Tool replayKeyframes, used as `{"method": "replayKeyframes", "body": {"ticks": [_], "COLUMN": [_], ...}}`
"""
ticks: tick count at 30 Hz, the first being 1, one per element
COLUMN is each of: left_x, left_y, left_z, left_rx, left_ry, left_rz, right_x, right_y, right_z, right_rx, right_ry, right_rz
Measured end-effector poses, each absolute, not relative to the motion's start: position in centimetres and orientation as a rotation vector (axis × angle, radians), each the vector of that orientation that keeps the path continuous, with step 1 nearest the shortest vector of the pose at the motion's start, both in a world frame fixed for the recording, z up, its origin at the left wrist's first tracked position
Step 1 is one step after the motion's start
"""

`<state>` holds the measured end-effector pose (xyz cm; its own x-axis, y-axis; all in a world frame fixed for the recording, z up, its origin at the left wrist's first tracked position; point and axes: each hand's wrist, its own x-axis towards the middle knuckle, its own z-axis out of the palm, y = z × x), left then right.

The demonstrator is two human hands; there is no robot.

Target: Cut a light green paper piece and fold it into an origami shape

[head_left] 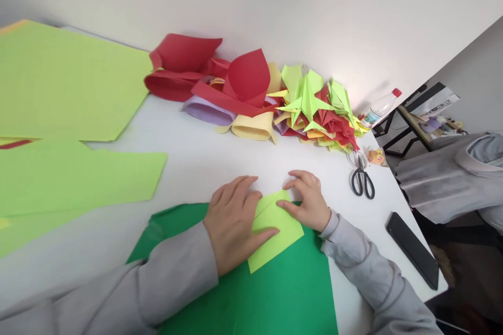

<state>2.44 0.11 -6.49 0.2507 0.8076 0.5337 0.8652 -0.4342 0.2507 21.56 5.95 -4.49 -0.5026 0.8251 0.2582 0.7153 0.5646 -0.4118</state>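
A small folded sheet of light green paper [280, 227] lies over a dark green sheet [271, 298] on the table. My left hand [236, 225] rests on the folded paper's left side, thumb stretched across it and fingers apart. At the upper right corner of the paper, my right hand [308, 201] has it between thumb and fingers. A crease or flap edge runs slanting between the two hands. Part of the folded paper's left edge is hidden under my left hand.
Large light green sheets [78, 84] cover the left side. Behind the hands are rolled red paper [247, 78] and folded paper stars [308, 99]. To the right lie scissors [362, 180], a black phone [412, 249] and a bottle [379, 107]. A person in grey [451, 178] is nearby.
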Motion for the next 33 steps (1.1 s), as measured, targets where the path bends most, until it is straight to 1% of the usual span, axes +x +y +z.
{"method": "replayKeyframes", "body": {"ticks": [7,12,15,17,19,22,24,27,30,33], "left_x": [2.5,2.5,2.5,2.5,2.4,2.2,2.1,2.1,2.1,2.1], "left_y": [0.6,0.5,0.4,0.4,0.3,0.2,0.2,0.1,0.2,0.7], "left_z": [-7.4,-7.2,-7.2,-7.0,-6.8,-6.0,-5.3,-4.5,-4.0,-3.8], "left_rx": [-2.375,-2.441,-2.493,-2.514,-2.555,-2.632,-2.727,-2.884,-2.985,-3.225], "left_ry": [-1.709,-1.665,-1.646,-1.635,-1.7,-1.983,-2.182,-2.398,-2.483,-2.435], "left_rz": [-1.015,-1.127,-1.181,-1.262,-1.404,-1.75,-1.895,-1.908,-1.89,-1.647], "right_x": [21.8,21.8,21.6,21.4,21.0,20.4,20.0,19.8,19.7,19.6], "right_y": [6.1,6.0,5.8,5.5,5.1,4.3,3.8,3.3,3.2,3.2], "right_z": [-4.7,-4.9,-4.7,-4.5,-4.2,-3.6,-3.2,-2.8,-2.8,-3.2], "right_rx": [-1.214,-1.186,-1.184,-1.149,-1.12,-1.092,-1.063,-1.039,-1.036,-1.06], "right_ry": [-2.301,-2.31,-2.293,-2.201,-2.054,-1.804,-1.677,-1.568,-1.539,-1.543], "right_rz": [0.393,0.388,0.454,0.589,0.812,1.166,1.292,1.372,1.506,1.603]}}
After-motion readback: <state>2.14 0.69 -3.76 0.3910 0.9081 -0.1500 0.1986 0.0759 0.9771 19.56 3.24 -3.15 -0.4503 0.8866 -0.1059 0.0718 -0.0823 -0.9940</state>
